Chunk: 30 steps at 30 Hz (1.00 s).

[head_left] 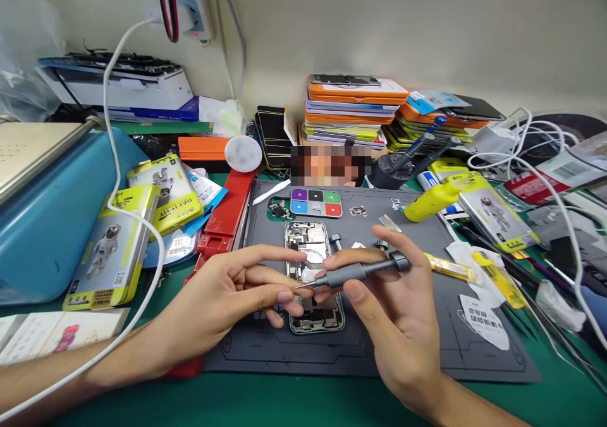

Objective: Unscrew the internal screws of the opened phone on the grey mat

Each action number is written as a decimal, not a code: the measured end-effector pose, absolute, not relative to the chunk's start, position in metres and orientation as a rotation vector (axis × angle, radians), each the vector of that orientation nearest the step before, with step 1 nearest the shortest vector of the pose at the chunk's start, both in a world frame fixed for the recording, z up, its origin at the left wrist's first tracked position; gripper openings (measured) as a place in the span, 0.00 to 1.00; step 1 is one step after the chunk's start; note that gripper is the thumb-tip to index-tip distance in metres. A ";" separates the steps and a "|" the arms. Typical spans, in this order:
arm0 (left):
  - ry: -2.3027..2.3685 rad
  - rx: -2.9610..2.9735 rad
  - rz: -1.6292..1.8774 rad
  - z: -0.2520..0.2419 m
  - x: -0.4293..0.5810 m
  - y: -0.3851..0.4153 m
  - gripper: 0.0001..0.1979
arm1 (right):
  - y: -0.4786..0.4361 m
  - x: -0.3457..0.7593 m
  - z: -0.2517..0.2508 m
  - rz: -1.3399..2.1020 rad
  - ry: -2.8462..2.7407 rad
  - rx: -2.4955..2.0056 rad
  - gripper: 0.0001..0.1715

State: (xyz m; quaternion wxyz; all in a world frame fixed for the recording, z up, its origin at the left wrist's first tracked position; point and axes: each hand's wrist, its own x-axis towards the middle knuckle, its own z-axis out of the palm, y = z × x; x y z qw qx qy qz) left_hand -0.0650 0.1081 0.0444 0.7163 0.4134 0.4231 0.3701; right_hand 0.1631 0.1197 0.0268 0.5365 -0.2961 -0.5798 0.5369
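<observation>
My right hand grips a grey precision screwdriver, its tip pointing left. My left hand reaches in from the left, and its fingertips pinch together at the screwdriver's tip. Whatever sits between those fingertips is too small to make out. Both hands hover over an opened phone with its insides exposed. The phone lies on a dark grey work mat.
A coloured screw tray and small loose parts lie on the mat behind the phone. A yellow bottle, tools and white cables crowd the right side. Yellow boxes, a red case and a blue machine sit left. Stacked phone boxes stand behind.
</observation>
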 end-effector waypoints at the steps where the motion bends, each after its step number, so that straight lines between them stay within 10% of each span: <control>1: 0.935 0.919 0.816 0.044 -0.065 0.108 0.18 | 0.120 0.163 0.027 1.277 -1.385 -0.700 0.27; 30: 0.888 0.901 0.842 0.048 -0.064 0.108 0.09 | 0.128 0.163 0.028 1.449 -1.286 -0.733 0.25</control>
